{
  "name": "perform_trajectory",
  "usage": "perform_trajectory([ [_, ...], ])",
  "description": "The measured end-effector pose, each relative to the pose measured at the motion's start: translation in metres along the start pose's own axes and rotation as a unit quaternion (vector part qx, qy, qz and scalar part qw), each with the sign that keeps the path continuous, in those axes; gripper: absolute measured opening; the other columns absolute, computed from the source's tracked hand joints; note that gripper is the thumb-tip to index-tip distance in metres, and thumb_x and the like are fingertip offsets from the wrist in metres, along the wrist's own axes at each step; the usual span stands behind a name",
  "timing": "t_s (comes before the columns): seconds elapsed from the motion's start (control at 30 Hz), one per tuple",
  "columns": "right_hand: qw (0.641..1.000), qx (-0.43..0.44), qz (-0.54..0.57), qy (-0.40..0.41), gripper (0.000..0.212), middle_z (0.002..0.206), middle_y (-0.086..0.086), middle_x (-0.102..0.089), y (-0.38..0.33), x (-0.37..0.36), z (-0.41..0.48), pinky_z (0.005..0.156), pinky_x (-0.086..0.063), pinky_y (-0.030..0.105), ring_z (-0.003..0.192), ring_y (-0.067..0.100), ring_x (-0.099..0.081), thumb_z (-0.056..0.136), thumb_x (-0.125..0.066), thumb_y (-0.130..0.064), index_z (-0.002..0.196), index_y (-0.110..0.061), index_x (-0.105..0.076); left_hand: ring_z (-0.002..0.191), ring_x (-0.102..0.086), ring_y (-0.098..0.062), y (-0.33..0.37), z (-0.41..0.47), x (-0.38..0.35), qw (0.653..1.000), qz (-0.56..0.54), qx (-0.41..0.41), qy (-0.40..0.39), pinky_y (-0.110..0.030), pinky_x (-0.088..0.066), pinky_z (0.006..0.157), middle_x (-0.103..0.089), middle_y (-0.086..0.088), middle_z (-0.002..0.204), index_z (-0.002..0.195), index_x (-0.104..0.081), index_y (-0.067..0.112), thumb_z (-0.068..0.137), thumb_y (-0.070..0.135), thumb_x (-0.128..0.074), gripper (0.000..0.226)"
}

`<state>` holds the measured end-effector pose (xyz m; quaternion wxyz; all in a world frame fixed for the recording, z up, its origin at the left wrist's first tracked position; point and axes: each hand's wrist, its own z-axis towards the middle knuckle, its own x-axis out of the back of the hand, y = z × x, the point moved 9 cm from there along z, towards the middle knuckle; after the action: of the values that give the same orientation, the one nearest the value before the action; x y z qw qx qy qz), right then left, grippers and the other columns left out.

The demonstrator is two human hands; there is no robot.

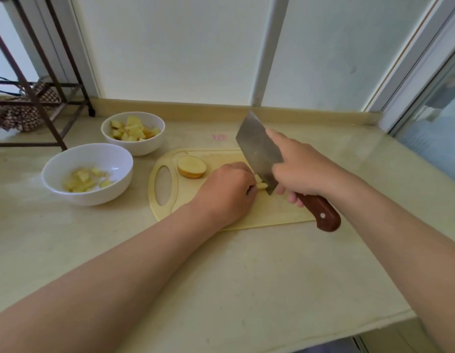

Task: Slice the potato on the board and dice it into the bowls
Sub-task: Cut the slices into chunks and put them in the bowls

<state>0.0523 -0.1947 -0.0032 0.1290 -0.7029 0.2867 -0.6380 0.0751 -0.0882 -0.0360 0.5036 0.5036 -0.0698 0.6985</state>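
Observation:
A pale yellow cutting board [267,215] lies on the counter. My left hand [226,192] curls over potato strips [262,185] on the board and holds them down. My right hand [301,169] grips the brown-handled cleaver [259,151], its blade edge down on the strips right beside my left fingers. A thick potato slice [191,166] lies at the board's far left. The near white bowl [66,164] holds a few potato dice. The far white bowl [155,143] is about half full of dice.
A dark metal rack [40,103] with a patterned cloth stands at the back left. A wall and window frame run behind the counter. The counter's front edge drops off at the lower right.

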Motion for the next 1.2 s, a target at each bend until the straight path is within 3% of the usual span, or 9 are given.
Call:
perform_trajectory([
  [0.23,0.993,-0.005,0.088,0.08,0.087,0.08,0.011,-0.073,0.027,0.009,-0.026,0.044,-0.053,0.03,0.045,0.019,-0.064,0.095,-0.042,-0.006,0.157,-0.061,-0.015,0.082,-0.062,-0.026,-0.003,-0.001,0.002,1.0,-0.015,0.02,0.001,-0.039,-0.053,0.07,-0.067,-0.007,0.094,0.08,-0.075,0.006,0.084,0.014,-0.059,0.019],
  [0.43,0.996,0.018,0.07,0.062,0.087,0.078,0.009,-0.074,0.023,0.003,-0.042,0.045,-0.055,0.033,0.046,0.021,-0.064,0.098,-0.044,-0.007,0.156,-0.064,-0.014,0.077,-0.06,-0.022,-0.011,0.001,0.004,0.999,-0.019,0.045,-0.008,-0.04,-0.054,0.067,-0.065,-0.002,0.087,0.078,-0.075,0.01,0.079,0.014,-0.062,0.014],
  [0.83,0.997,0.005,-0.052,-0.05,0.086,0.084,0.012,-0.071,0.01,0.005,-0.051,0.046,-0.059,0.038,0.043,0.02,-0.063,0.1,-0.043,-0.01,0.155,-0.067,-0.009,0.072,-0.059,-0.023,-0.017,0.003,0.0,0.998,-0.016,0.051,-0.022,-0.041,-0.053,0.064,-0.065,-0.001,0.079,0.072,-0.073,0.012,0.078,0.016,-0.053,0.021],
  [1.03,1.0,0.008,-0.008,-0.01,0.092,0.084,0.013,-0.073,-0.004,-0.008,-0.003,0.044,-0.054,0.03,0.045,0.019,-0.064,0.093,-0.042,-0.004,0.16,-0.058,-0.007,0.072,-0.061,-0.023,-0.015,0.003,0.0,0.998,-0.021,0.049,-0.022,-0.041,-0.054,0.063,-0.067,-0.003,0.08,0.074,-0.074,0.011,0.078,0.018,-0.054,0.021],
  [1.2,0.998,-0.003,0.056,0.023,0.091,0.08,0.015,-0.074,0.007,-0.003,-0.001,0.044,-0.054,0.032,0.043,0.02,-0.062,0.09,-0.04,-0.002,0.16,-0.056,-0.015,0.076,-0.059,-0.025,-0.017,0.0,0.005,0.998,-0.022,0.06,0.001,-0.041,-0.053,0.068,-0.066,-0.004,0.082,0.072,-0.073,0.009,0.078,0.013,-0.061,0.014],
])
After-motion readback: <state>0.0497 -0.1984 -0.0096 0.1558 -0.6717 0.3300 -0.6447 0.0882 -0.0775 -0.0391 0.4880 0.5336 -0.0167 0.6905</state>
